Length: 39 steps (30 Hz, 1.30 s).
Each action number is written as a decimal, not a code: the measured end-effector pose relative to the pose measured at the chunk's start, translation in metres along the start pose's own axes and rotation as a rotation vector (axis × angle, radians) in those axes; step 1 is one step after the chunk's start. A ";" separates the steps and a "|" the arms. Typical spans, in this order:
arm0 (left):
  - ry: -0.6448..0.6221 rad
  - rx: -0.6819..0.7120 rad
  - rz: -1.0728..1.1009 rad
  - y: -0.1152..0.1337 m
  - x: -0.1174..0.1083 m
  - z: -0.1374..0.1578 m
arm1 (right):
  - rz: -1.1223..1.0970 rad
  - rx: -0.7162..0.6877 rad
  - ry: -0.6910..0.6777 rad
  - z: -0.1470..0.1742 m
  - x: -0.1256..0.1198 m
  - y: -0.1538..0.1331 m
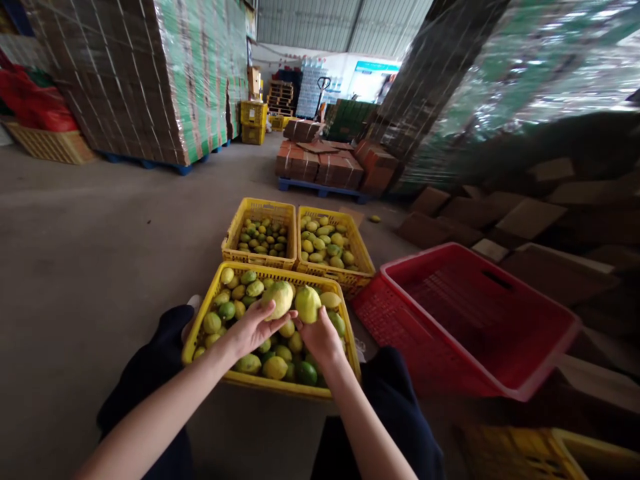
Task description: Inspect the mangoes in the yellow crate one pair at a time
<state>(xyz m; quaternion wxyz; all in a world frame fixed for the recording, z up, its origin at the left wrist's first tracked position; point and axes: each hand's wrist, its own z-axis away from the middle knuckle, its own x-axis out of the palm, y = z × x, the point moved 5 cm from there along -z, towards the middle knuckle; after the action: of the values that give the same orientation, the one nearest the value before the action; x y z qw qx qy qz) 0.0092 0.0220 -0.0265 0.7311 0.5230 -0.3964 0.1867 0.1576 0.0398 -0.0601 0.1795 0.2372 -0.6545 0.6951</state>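
Note:
My left hand point(256, 327) is closed around a large pale yellow-green lemon point(278, 299). Just beside it, my right hand point(320, 333) grips a second, slightly greener lemon point(307, 305). Both fruits are held up close together, and the fingertips of the two hands nearly meet. Below them stands a yellow plastic crate point(280, 387) between my knees, filled with yellow and green lemons point(275, 367). Parts of that fruit are hidden behind my hands.
Behind it stand two more yellow crates, one with small darker fruit point(263, 237), one with yellow lemons point(325, 243). A red crate point(445, 327) is to the right, near cardboard pieces point(530, 217). Wrapped box stacks point(200, 80) and a pallet of flattened cartons point(320, 163) stand farther back.

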 end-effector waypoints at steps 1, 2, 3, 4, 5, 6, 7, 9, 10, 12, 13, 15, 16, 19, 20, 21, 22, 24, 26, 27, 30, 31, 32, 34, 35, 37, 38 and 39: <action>0.016 0.024 -0.017 0.002 -0.002 -0.002 | 0.023 0.001 -0.002 0.001 0.002 -0.001; 0.040 0.045 -0.049 0.003 -0.005 -0.005 | 0.050 0.005 0.005 0.002 0.003 -0.003; 0.073 0.068 -0.095 0.004 -0.008 -0.006 | 0.093 0.002 0.027 0.004 0.004 -0.007; 0.114 0.099 -0.154 0.006 -0.011 -0.007 | 0.161 -0.024 0.059 0.006 0.004 -0.011; 0.159 0.141 -0.219 0.009 -0.014 -0.007 | 0.238 -0.065 0.094 0.008 0.005 -0.017; 0.197 0.190 -0.286 0.012 -0.016 -0.006 | 0.314 -0.119 0.124 0.010 0.005 -0.022; 0.220 0.238 -0.350 0.016 -0.017 -0.005 | 0.377 -0.186 0.145 0.013 0.006 -0.027; 0.201 0.301 -0.451 0.021 -0.015 -0.001 | 0.456 -0.328 0.153 0.018 0.009 -0.035; 0.166 0.314 -0.488 0.022 -0.012 0.000 | 0.484 -0.394 0.150 0.021 0.011 -0.037; 0.083 0.340 -0.546 0.023 -0.007 0.003 | 0.568 -0.507 0.137 0.026 0.014 -0.040; 0.048 0.356 -0.574 0.023 -0.004 0.004 | 0.628 -0.554 0.122 0.029 0.015 -0.041; -0.002 0.384 -0.621 0.023 -0.001 0.006 | 0.763 -0.641 0.083 0.034 0.018 -0.043; -0.017 0.391 -0.637 0.023 0.000 0.006 | 0.822 -0.680 0.067 0.036 0.019 -0.045; -0.034 0.410 -0.677 0.024 0.003 0.007 | 0.902 -0.740 0.065 0.042 0.021 -0.050; -0.030 0.430 -0.692 0.026 0.004 0.008 | 0.900 -0.735 0.073 0.042 0.021 -0.052; -0.022 0.457 -0.707 0.029 0.006 0.009 | 0.889 -0.722 0.080 0.043 0.022 -0.053; -0.013 0.483 -0.719 0.032 0.008 0.010 | 0.876 -0.709 0.085 0.043 0.023 -0.055; 0.008 0.517 -0.728 0.036 0.011 0.012 | 0.858 -0.702 0.097 0.044 0.024 -0.058; 0.027 0.516 -0.730 0.039 0.013 0.013 | 0.863 -0.717 0.108 0.045 0.026 -0.060; 0.035 0.508 -0.736 0.040 0.013 0.013 | 0.871 -0.722 0.111 0.045 0.026 -0.061; 0.059 0.479 -0.751 0.040 0.011 0.012 | 0.898 -0.717 0.119 0.045 0.025 -0.062; 0.063 0.466 -0.736 0.040 0.011 0.012 | 0.903 -0.708 0.122 0.044 0.024 -0.062; 0.064 0.450 -0.708 0.039 0.010 0.012 | 0.905 -0.700 0.124 0.043 0.024 -0.062; 0.056 0.415 -0.622 0.038 0.011 0.012 | 0.904 -0.682 0.126 0.042 0.022 -0.060; 0.051 0.392 -0.572 0.037 0.011 0.011 | 0.897 -0.674 0.127 0.041 0.022 -0.060; 0.050 0.344 -0.479 0.036 0.012 0.011 | 0.867 -0.658 0.134 0.040 0.021 -0.058; 0.052 0.324 -0.444 0.035 0.012 0.011 | 0.840 -0.646 0.139 0.040 0.021 -0.057; 0.056 0.309 -0.422 0.035 0.012 0.010 | 0.797 -0.626 0.145 0.039 0.021 -0.057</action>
<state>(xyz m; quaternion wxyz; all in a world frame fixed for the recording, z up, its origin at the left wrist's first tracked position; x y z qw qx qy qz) -0.0113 0.0242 0.0058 0.6760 0.6942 -0.2248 0.1031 0.1756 0.0044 -0.0003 0.0078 -0.1450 -0.8569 0.4947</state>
